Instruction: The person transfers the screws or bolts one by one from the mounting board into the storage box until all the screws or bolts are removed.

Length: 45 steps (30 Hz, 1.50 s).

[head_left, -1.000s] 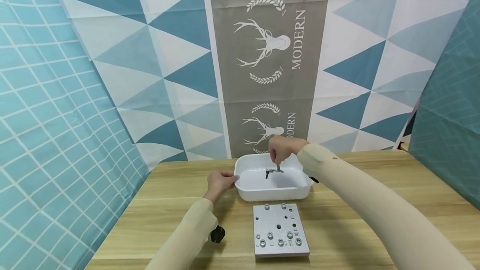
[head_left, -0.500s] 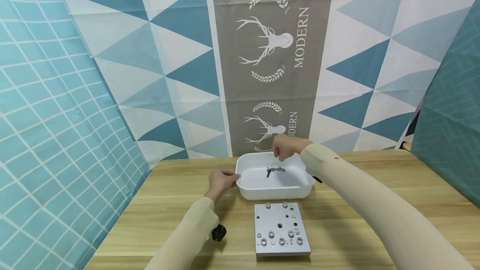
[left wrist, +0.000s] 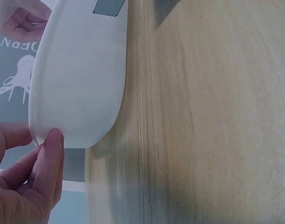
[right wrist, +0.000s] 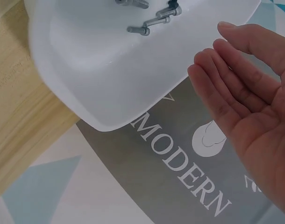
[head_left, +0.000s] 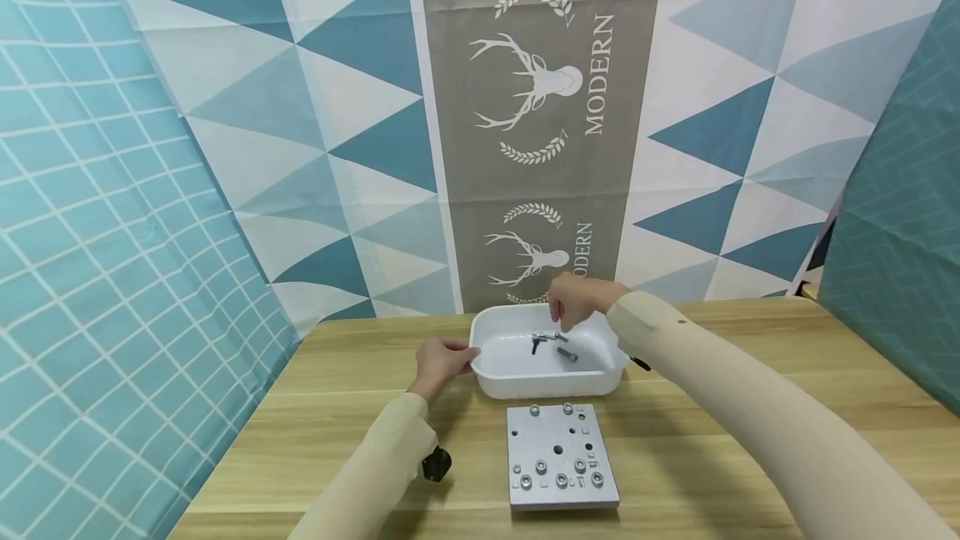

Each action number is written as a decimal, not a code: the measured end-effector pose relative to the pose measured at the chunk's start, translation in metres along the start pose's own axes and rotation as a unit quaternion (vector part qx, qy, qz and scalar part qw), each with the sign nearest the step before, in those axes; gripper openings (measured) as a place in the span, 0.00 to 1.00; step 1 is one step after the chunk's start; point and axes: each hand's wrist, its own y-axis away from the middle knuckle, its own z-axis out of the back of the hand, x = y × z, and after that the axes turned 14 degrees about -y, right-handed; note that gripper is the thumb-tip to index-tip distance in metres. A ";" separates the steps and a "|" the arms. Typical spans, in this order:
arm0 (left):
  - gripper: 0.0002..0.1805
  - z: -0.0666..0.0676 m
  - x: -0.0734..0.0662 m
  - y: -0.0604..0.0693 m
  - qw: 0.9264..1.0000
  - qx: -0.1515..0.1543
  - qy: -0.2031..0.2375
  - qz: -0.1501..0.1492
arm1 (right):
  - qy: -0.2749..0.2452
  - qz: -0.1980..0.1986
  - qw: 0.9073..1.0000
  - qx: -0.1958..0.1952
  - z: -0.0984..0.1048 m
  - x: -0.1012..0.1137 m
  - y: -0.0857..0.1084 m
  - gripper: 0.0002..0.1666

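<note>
A white plastic basin sits on the table, and my left hand pinches its left rim between thumb and fingers; the left wrist view shows this pinch on the basin's corner. Above the basin's far side hovers my right hand, its fingers loosely bent with nothing between them. On the basin floor a thicker socket-head bolt lies apart from a few thinner silver bolts and a black one.
In front of the basin lies a silver metal plate with holes and several socket-head bolts standing in it. Behind the wooden table hangs a patterned cloth; tiled-pattern cloth borders the left.
A second ago my right hand held a grey bolt low in the basin. It has let go and risen slightly right; the thicker bolt now lies separately. The left hand stays on the rim.
</note>
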 end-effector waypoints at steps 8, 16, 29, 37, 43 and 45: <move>0.12 -0.001 -0.001 0.000 1.000 0.000 0.000 0.000 | -0.007 0.035 0.999 -0.002 -0.007 0.002 0.010 0.09; 0.12 0.000 -0.003 0.001 1.000 0.001 0.002 -0.007 | -0.010 0.072 0.997 -0.009 -0.012 0.007 0.022 0.08; 0.12 0.000 -0.002 0.001 1.000 -0.001 0.008 -0.010 | -0.015 0.107 0.994 -0.018 -0.027 0.012 0.042 0.08; 0.12 0.000 -0.002 0.000 1.000 -0.003 0.004 -0.010 | -0.012 0.145 0.989 -0.033 -0.032 0.013 0.055 0.07; 0.12 0.000 0.000 0.001 1.000 -0.001 0.006 -0.012 | -0.014 0.153 0.987 -0.042 -0.038 0.014 0.063 0.10; 0.12 0.000 0.001 0.001 1.000 0.001 0.008 -0.011 | -0.018 0.152 0.987 -0.041 -0.040 0.015 0.066 0.10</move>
